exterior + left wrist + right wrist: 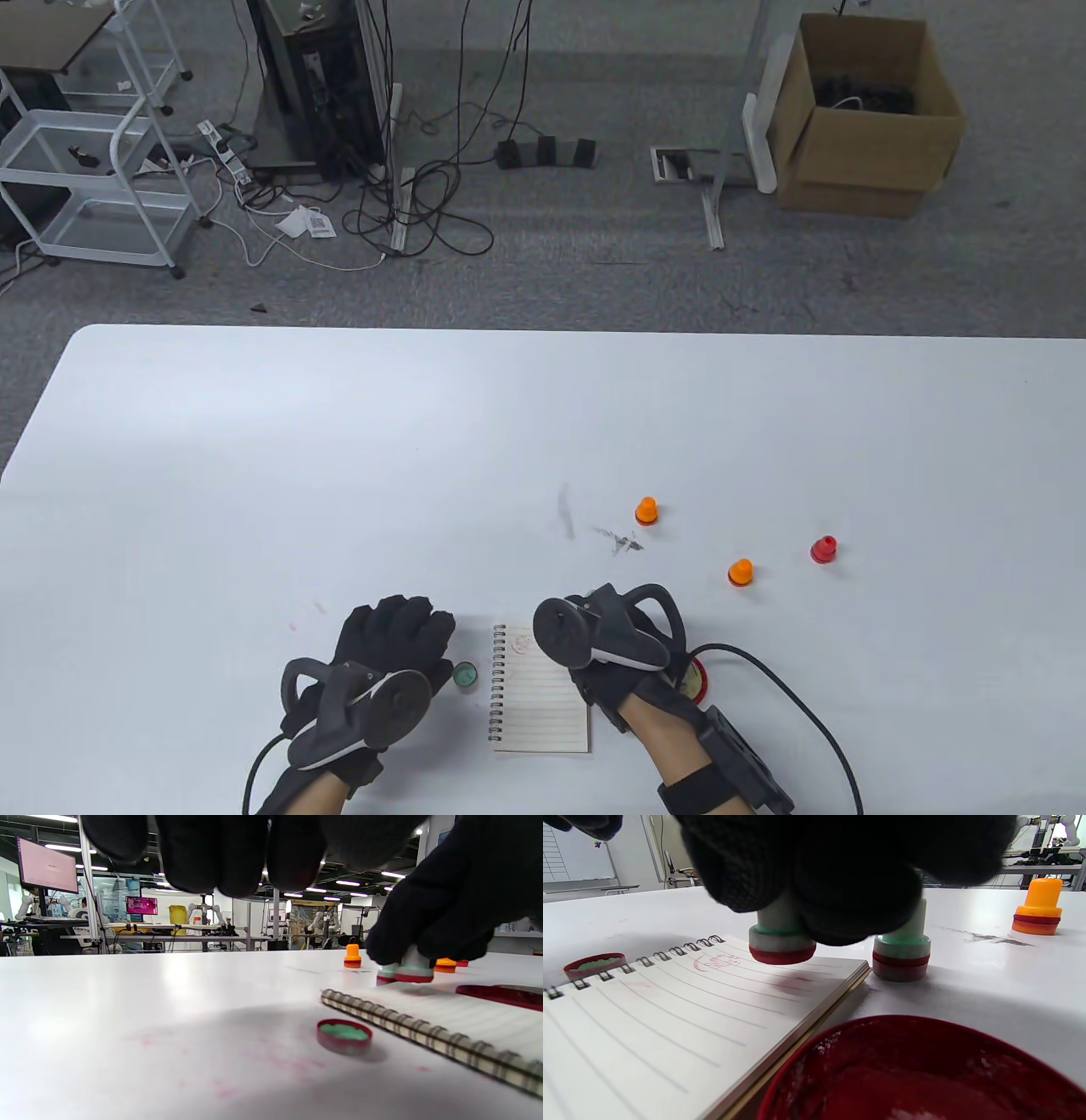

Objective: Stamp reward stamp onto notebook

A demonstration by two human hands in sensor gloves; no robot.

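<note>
1. Reward stamp (782, 942): in right hand (607, 637), fingers (840, 878) clamped on it, base at the notebook (543, 700) page's top.
2. One red print (717, 961) already on the page; this press looks underway, lift-off left.
3. Left hand (386, 654) rests on desk (254, 467), fingers together, holding nothing; cap (343, 1035) beside it.

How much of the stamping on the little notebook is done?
One faint red print already shows near the top of the white spiral-bound lined notebook. The right hand holds a green-and-white stamp with a red base just above the page, its red cap lying beside the spiral. A second green stamp stands off the page. Pressing down looks still to come.
</note>
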